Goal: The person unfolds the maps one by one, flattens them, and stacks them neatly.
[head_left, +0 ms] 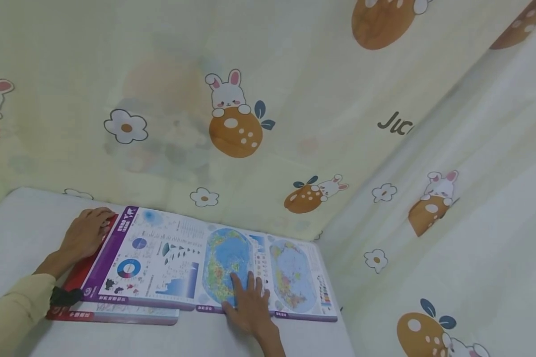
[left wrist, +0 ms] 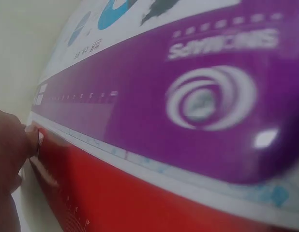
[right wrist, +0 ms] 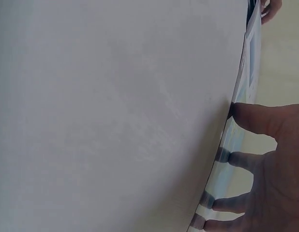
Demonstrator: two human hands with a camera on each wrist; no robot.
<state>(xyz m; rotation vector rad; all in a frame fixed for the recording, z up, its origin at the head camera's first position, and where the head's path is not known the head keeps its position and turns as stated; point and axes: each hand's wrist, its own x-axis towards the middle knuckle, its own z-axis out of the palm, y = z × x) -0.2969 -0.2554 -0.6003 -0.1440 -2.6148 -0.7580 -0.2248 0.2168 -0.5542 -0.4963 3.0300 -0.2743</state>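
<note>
An unfolded purple-edged world map (head_left: 169, 248) lies across the table, printed with charts, text and two oval maps. Under its left part is a second map with a red cover (head_left: 78, 275), its red strip and lower edge sticking out. My left hand (head_left: 86, 229) holds the red-covered map near its far left corner, with bent fingers beside the purple border; in the left wrist view a fingertip (left wrist: 39, 140) meets the red surface. My right hand (head_left: 250, 305) lies spread on the world map's near edge, fingertips over the middle oval map.
The white table (head_left: 214, 339) shows in front of the maps and to the left. A pale curtain (head_left: 174, 163) printed with rabbits and flowers hangs right behind the table and along its right side.
</note>
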